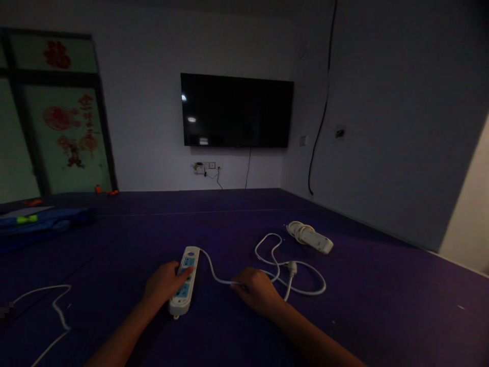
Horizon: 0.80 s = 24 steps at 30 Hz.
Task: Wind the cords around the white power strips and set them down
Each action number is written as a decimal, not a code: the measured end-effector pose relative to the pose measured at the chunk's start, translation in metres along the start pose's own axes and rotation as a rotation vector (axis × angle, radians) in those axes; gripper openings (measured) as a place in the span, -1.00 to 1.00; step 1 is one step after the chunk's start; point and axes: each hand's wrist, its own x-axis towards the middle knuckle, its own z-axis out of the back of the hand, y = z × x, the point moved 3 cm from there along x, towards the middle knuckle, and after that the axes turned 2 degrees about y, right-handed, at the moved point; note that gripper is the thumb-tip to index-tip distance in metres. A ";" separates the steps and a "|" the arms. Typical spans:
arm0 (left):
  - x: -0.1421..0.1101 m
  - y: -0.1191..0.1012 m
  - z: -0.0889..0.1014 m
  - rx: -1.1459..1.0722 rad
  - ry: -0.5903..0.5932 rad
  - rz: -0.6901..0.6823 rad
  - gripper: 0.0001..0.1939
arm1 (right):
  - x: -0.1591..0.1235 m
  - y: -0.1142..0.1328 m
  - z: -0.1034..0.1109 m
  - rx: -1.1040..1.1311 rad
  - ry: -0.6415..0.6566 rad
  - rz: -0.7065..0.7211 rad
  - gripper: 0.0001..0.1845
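A white power strip with blue socket panels [183, 290] lies on the purple surface, its far end pointing away from me. My left hand [165, 280] grips it from the left side, thumb across the sockets. From the strip's far end a white cord [212, 272] runs right to my right hand [257, 288], whose fingers are closed on it. Past that hand the cord spreads in loose loops, and its plug [292, 268] stands among them.
Beyond the loops lies a second power strip [315, 239] with its cord wound around it. Another white cable [57, 306] crosses the left foreground. Blue fabric [64, 219] lies at the far left. A television [237, 112] hangs on the back wall.
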 end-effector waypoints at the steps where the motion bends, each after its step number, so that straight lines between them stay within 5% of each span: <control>1: -0.001 -0.001 0.001 0.011 0.001 0.000 -0.48 | 0.000 0.000 0.000 0.000 0.001 -0.003 -0.71; 12: -0.009 -0.008 0.005 0.103 -0.042 -0.008 -0.39 | 0.000 0.000 0.000 -0.008 0.021 -0.033 -0.74; 16: -0.009 -0.007 0.006 0.151 -0.155 -0.032 -0.39 | 0.000 -0.002 -0.001 -0.017 0.019 -0.021 -0.73; 20: -0.006 -0.008 0.004 0.103 -0.382 -0.253 -0.46 | 0.000 -0.002 -0.001 -0.020 0.018 -0.019 -0.72; 24: 0.003 -0.004 -0.011 -0.006 -0.439 -0.438 -0.48 | 0.000 -0.002 -0.002 -0.016 0.026 -0.029 -0.72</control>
